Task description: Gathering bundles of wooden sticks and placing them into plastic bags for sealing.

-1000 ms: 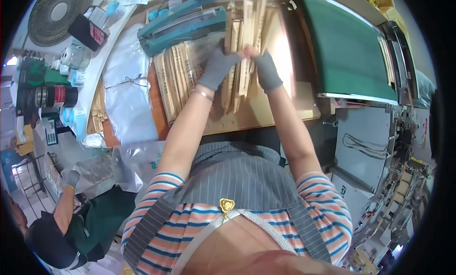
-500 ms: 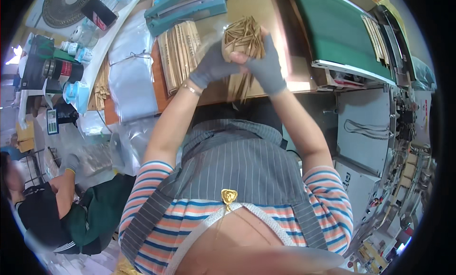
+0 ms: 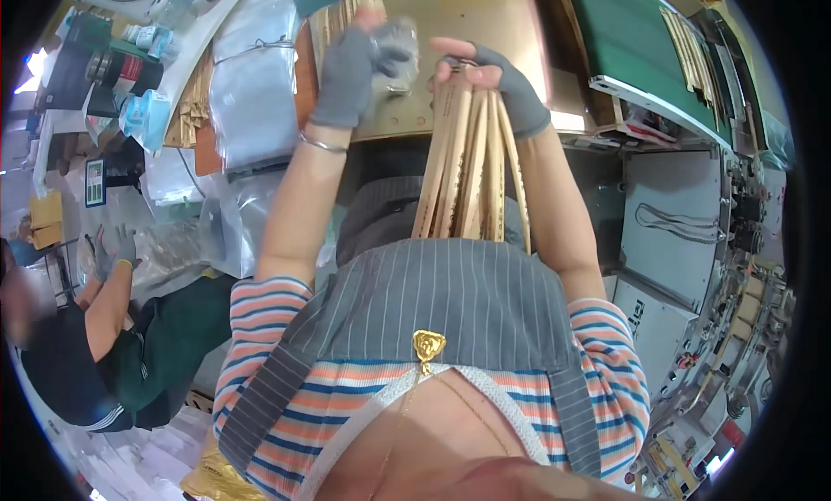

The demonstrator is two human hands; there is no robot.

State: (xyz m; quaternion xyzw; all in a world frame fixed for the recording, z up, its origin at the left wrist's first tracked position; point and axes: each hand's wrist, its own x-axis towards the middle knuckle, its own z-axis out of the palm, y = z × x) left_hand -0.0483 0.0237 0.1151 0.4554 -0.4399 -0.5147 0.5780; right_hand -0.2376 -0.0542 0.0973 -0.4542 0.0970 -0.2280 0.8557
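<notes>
My right hand (image 3: pixel 506 81), in a grey fingerless glove, is closed round the upper ends of a bundle of long, thin tan sticks (image 3: pixel 467 155). They look paper-wrapped, carry dark print along their sides, and fan out downward in front of my apron. To the left, my gloved left hand (image 3: pixel 351 77) is raised over the table with its fingers curled. Crumpled clear plastic film (image 3: pixel 398 55) sits at those fingers, apparently held by them. Behind the left hand, partly hidden, lies a row of similar tan sticks (image 3: pixel 346 14).
Clear plastic bags (image 3: pixel 253 94) tied with string lie on the table's left. A shelf with bottles and a blue tub (image 3: pixel 144 120) stands beyond them. At the right is a green-topped surface (image 3: pixel 645 59) with a metal edge. Another person (image 3: pixel 112 354) works at the lower left.
My hands have moved apart, the left going left with the plastic. The bundle, earlier seen end-on between both hands, now hangs lengthwise from my right hand.
</notes>
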